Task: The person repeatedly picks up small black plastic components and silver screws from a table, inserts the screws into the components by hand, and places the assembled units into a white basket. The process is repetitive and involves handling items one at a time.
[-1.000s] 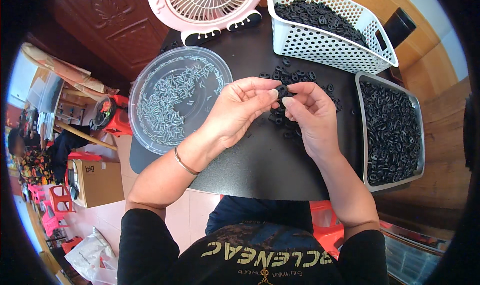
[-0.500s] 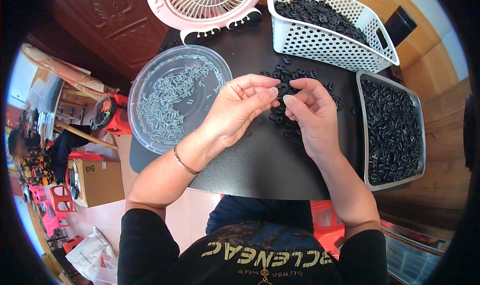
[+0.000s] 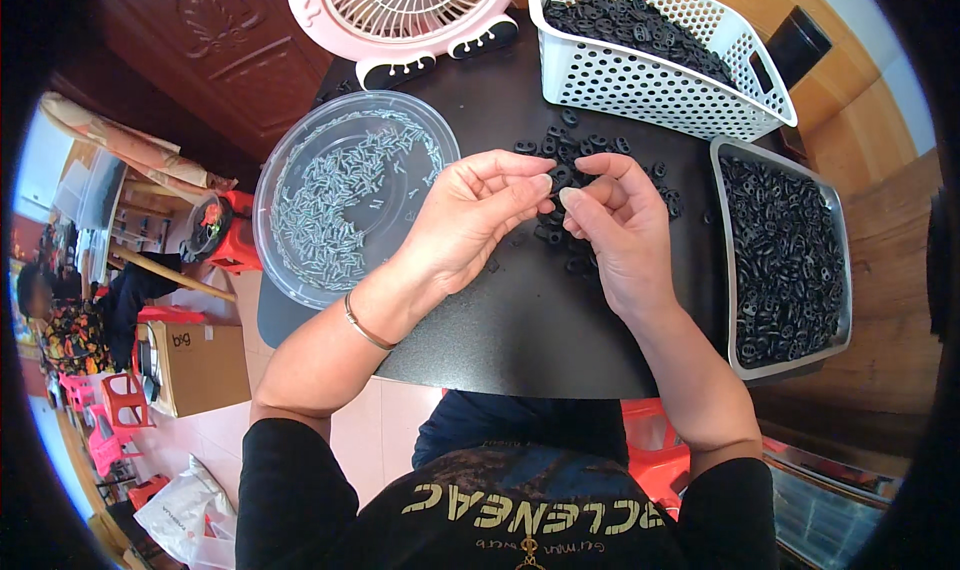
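Observation:
Over the dark table [image 3: 490, 345], my left hand [image 3: 475, 215] and my right hand [image 3: 630, 230] are raised close together. Each has its thumb and forefinger pinched. Whatever lies between the fingertips is too small and dark to make out. Just beyond and below the hands is a pile of loose black plastic pieces [image 3: 606, 148], small with holes through them, partly hidden by my fingers. Left of my left hand stands a round clear plastic tub [image 3: 400, 225] holding many small silvery metal pins or screws [image 3: 318, 225].
A white perforated basket [image 3: 640, 105] of black pieces stands at the back right, beside a black cylinder [image 3: 797, 50]. A metal tray [image 3: 724, 270] full of similar pieces lies at the right. A pink fan [image 3: 345, 45] is at the back. Far left, a person [image 3: 75, 330] is near a cardboard box [image 3: 205, 370].
The whole view has shifted very slightly. Both hands keep nearly the same pinched pose, fingertips close together; nothing else has visibly moved.

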Tool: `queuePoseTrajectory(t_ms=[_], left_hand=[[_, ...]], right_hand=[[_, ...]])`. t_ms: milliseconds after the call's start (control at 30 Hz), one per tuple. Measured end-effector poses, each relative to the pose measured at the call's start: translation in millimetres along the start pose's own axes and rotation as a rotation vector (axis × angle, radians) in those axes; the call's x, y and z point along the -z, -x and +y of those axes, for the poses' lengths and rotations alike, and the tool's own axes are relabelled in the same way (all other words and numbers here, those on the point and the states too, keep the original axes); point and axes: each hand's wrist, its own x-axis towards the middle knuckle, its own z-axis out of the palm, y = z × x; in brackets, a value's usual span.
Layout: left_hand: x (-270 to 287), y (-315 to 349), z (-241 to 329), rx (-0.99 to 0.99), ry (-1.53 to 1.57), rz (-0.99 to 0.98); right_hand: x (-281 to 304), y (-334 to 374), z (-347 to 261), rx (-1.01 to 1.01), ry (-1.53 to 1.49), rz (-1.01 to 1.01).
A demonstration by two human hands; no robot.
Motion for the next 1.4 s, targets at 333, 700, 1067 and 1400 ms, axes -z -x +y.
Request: queuePoseTrajectory(t_ms=[333,700,1067,1400], left_hand=[[3.3,1.8,3.4,0.013,-0.045,-0.016],[5.6,0.2,14.4,0.121,-0.044,-0.094],[6.3,-0.1,14.0,0.140,-0.073,-0.066],[4.8,0.9,12.5,0.142,-0.186,-0.069]], right_hand=[[-0.3,-0.4,-4.2,-0.024,0.057,-0.061],[1.3,-2.9,-0.3,0.147,0.353,-0.171],[4.2,-5.3,-7.4,0.164,0.325,-0.037],[1.0,-2.6,-5.3,0.152,0.364,-0.099]])
